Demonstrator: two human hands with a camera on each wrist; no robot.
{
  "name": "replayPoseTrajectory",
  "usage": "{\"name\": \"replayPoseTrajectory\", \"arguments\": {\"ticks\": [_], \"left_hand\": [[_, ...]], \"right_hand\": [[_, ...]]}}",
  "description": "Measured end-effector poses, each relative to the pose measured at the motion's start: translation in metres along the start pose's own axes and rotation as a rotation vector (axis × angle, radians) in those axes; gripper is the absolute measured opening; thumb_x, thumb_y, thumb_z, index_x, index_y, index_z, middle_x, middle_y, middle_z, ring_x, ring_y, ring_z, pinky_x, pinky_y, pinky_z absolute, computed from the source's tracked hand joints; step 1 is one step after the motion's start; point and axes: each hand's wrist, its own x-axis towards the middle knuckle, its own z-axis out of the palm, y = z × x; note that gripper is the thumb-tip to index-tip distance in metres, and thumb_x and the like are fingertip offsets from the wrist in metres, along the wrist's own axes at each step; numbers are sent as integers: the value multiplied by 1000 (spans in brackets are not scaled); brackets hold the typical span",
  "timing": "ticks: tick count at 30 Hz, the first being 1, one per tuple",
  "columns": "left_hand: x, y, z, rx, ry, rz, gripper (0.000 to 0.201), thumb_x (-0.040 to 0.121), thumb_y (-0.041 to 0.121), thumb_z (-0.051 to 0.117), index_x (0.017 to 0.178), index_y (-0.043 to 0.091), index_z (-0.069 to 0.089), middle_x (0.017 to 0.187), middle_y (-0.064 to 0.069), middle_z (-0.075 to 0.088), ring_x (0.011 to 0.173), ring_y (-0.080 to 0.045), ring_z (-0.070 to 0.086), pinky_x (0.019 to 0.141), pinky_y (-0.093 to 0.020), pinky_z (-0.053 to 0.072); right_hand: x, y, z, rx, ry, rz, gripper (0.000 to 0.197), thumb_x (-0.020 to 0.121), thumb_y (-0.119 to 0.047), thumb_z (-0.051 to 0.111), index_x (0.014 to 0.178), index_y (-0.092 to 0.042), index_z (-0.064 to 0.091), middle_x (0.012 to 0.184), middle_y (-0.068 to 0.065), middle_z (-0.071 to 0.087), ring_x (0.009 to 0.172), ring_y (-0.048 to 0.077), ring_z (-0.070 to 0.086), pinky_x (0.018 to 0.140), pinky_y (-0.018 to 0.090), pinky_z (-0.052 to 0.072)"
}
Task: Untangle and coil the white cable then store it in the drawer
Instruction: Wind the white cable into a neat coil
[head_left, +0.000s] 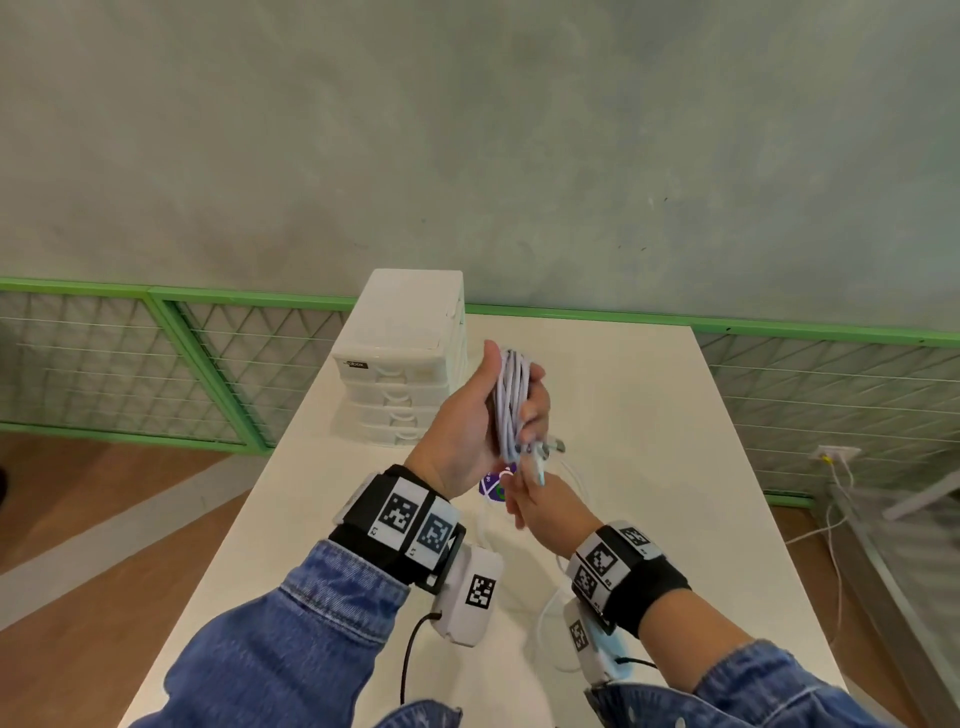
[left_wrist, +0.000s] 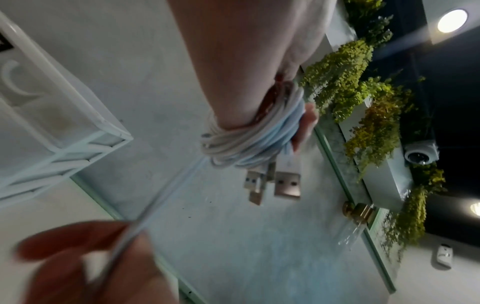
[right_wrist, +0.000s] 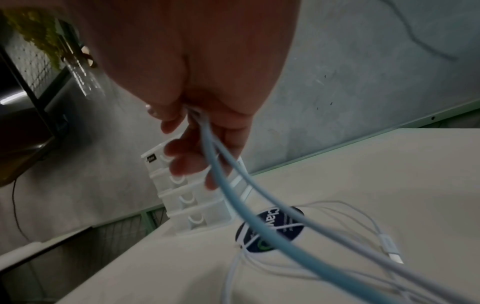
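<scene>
The white cable (head_left: 511, 405) is wound in several loops around my left hand (head_left: 467, 421), which grips the coil upright above the table. In the left wrist view the coil (left_wrist: 249, 139) wraps the fingers and USB plugs (left_wrist: 285, 181) hang from it. One strand (left_wrist: 166, 197) runs from the coil down to my right hand (head_left: 530, 483), just below the coil, which pinches it between the fingertips (left_wrist: 103, 257). In the right wrist view two strands (right_wrist: 233, 195) leave my right hand (right_wrist: 202, 115). The white drawer unit (head_left: 405, 364) stands behind my left hand with all drawers closed.
The white table (head_left: 701, 519) carries a dark round sticker (right_wrist: 270, 228) and loose thin white cable (right_wrist: 384, 240) lying below my hands. Green mesh fencing (head_left: 208, 364) runs behind the table. A wall socket with cords (head_left: 831, 457) sits at the right on the floor side.
</scene>
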Motion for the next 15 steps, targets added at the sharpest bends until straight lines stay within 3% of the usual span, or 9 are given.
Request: {"name": "replayPoseTrajectory", "arguments": {"ticks": [2,4,6,9,11,13,15], "left_hand": [[5,1,0,-49,48,60,49,95,49,22,94,8,50,59,-1,45,50,-14,40,60,-28,35],[11,0,-2,-17,119,119,43,98,43,21,99,8,46,61,-1,48,52,-14,44,62,-28,39],[15,-3,-5,57,210,183,36,101,37,21,100,10,44,62,0,50,53,-12,47,61,-26,41],[20,-3,-14,257,368,299,24,103,28,25,99,15,45,71,-2,51,55,-9,51,59,-23,45],[23,-2,-21,473,451,393,19,103,23,27,96,19,45,76,-4,51,62,-11,51,61,-24,45],[24,-4,-29,701,467,468,18,102,22,32,93,14,46,84,-7,51,70,-14,49,69,-23,44],[23,-9,-39,924,441,437,22,100,21,38,102,2,48,101,-7,50,80,-13,48,82,-23,41]], "right_hand": [[-2,3,3,8,-35,-18,18,98,-19,35,104,-18,52,58,-12,39,50,7,38,54,22,36],[-1,5,0,-35,-34,-31,21,98,-19,36,113,-18,50,61,-15,39,55,4,39,56,19,33],[1,5,-6,-81,-22,-57,21,97,-24,38,113,-21,52,62,-14,42,59,6,43,58,23,34],[0,7,-10,-122,-32,-87,19,96,-28,42,110,-25,54,53,-11,44,53,2,42,55,19,32],[-3,7,-10,-113,-18,-105,17,95,-25,44,107,-23,57,52,-20,53,52,-3,46,55,14,32],[-4,3,-14,-73,27,-142,17,95,-20,46,103,-20,61,55,-28,54,59,-12,49,59,9,36],[-1,-5,-20,-12,81,-182,17,94,-18,47,100,-20,63,65,-22,57,60,-8,52,59,10,40]]}}
